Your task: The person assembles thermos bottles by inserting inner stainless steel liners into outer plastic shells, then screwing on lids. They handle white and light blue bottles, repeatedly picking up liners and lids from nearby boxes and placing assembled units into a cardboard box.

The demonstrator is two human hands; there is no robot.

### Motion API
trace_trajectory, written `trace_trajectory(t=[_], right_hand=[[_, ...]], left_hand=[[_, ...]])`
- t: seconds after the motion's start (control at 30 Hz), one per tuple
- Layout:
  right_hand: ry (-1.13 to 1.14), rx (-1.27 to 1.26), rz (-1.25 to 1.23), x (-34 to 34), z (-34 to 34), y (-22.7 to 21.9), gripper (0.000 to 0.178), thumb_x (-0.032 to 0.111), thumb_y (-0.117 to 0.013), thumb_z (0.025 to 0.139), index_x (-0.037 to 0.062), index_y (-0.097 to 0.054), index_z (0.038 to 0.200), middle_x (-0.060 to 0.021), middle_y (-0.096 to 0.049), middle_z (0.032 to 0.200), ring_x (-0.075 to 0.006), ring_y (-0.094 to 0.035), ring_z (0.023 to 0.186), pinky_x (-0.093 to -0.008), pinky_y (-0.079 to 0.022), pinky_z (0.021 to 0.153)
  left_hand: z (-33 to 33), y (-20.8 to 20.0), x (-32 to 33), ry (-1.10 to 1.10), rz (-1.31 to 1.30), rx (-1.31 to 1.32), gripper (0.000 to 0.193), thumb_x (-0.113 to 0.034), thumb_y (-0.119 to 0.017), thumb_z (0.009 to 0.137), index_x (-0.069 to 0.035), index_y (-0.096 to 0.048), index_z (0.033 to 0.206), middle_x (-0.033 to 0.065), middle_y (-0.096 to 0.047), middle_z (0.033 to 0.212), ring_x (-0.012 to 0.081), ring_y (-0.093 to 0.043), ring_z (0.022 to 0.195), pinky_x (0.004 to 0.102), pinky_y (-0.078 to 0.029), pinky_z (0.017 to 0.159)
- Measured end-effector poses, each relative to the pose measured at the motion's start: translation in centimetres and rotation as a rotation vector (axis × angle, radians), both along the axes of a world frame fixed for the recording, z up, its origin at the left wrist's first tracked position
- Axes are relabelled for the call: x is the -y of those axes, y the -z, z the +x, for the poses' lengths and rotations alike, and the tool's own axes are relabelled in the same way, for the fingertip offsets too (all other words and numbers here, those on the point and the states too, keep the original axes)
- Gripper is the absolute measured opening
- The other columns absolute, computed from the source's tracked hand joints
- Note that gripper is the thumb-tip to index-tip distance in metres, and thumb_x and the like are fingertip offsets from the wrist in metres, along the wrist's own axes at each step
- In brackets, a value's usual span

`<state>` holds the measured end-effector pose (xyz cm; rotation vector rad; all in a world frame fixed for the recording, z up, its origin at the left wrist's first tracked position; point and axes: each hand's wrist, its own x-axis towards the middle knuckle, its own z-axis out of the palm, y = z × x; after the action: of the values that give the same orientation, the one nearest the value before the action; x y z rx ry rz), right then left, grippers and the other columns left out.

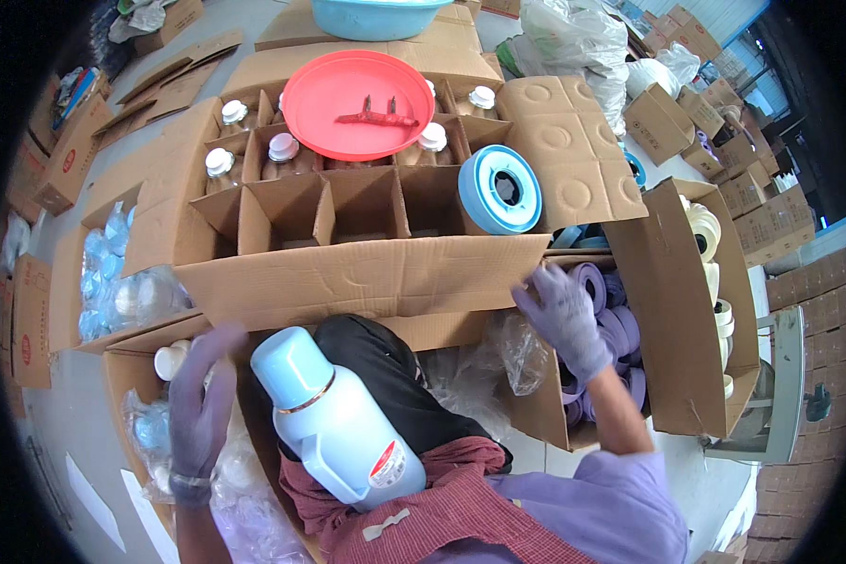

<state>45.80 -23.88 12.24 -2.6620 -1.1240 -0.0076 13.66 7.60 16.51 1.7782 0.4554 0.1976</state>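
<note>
A light blue thermos flask point(352, 428) with a blue cup lid point(291, 367) lies tilted across my lap, untouched by either hand. My left hand point(202, 414), in a pale purple glove, is raised left of the flask with its fingers apart and their tips blurred. My right hand point(571, 320), gloved too, reaches past the big carton's near corner with fingers spread and nothing seen in them. Beneath it, a box point(536, 399) holds several purple rings point(618, 329). A round blue-and-white part point(484, 188) rests on the right of the divided carton point(357, 277).
White-capped flasks point(219, 163) fill the carton's far cells. Across them lies a red round tray point(348, 85) bearing a red tool point(381, 118). White rings fill a box point(672, 310) at right; bagged blue parts point(108, 263) sit at left. A blue basin point(376, 17) stands behind.
</note>
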Motion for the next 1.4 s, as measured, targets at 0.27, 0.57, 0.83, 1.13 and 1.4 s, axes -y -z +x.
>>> trace_trajectory(t=[0.27, 0.57, 0.83, 1.13, 1.4], right_hand=[[0.115, 0.229, -0.473, 14.0, -2.6, 14.0, 0.033, 0.032, -0.077, 0.079, 0.0058, -0.064, 0.093, -0.0113, -0.058, 0.090, -0.0282, -0.063, 0.080, -0.0412, -0.054, 0.072], [0.104, -1.134, 0.846, -0.8, -8.7, 0.1, 0.016, 0.009, -0.063, 0.095, 0.0038, -0.063, 0.111, -0.0012, -0.064, 0.104, -0.0079, -0.059, 0.098, -0.0249, -0.047, 0.086], [-0.031, -1.702, 1.754, -5.1, -11.8, -0.5, 0.012, 0.013, -0.061, 0.094, 0.0059, -0.055, 0.102, -0.0056, -0.059, 0.102, -0.0145, -0.058, 0.086, -0.0333, -0.049, 0.088], [-0.247, -1.172, 0.515, -9.0, -11.3, 4.6, 0.019, 0.016, -0.067, 0.091, 0.0011, -0.064, 0.102, -0.0021, -0.064, 0.096, -0.0105, -0.057, 0.089, -0.0237, -0.044, 0.081], [-0.529, -0.810, 0.539, -5.5, -14.8, 8.5, 0.020, 0.014, -0.071, 0.086, 0.0019, -0.061, 0.099, -0.0154, -0.062, 0.095, -0.0318, -0.061, 0.094, -0.0384, -0.049, 0.089]], left_hand=[[5.2, 7.2, -1.2, 0.294, -0.461, 0.406, 0.041, -0.022, -0.062, 0.083, 0.000, -0.067, 0.117, 0.0155, -0.064, 0.122, 0.0276, -0.059, 0.115, 0.0378, -0.043, 0.103], [13.2, -3.8, 3.2, 0.684, 0.092, 0.435, 0.023, -0.006, -0.061, 0.092, -0.002, -0.069, 0.112, 0.0130, -0.068, 0.113, 0.0266, -0.065, 0.105, 0.0369, -0.049, 0.095], [17.7, 2.4, 2.3, 0.713, 0.627, -0.388, 0.036, -0.032, -0.046, 0.101, -0.005, -0.064, 0.114, 0.0116, -0.067, 0.106, 0.0256, -0.064, 0.094, 0.0376, -0.050, 0.086], [-1.5, 4.5, 3.5, -0.237, 0.265, -0.098, 0.039, -0.030, -0.061, 0.093, 0.002, -0.059, 0.116, 0.0164, -0.066, 0.099, 0.0275, -0.065, 0.092, 0.0373, -0.051, 0.083], [-6.4, 6.1, 16.5, -0.553, 0.153, 0.011, 0.097, -0.033, -0.081, 0.075, 0.006, -0.027, 0.146, 0.0287, -0.038, 0.138, 0.0431, -0.041, 0.128, 0.0467, -0.033, 0.109]])
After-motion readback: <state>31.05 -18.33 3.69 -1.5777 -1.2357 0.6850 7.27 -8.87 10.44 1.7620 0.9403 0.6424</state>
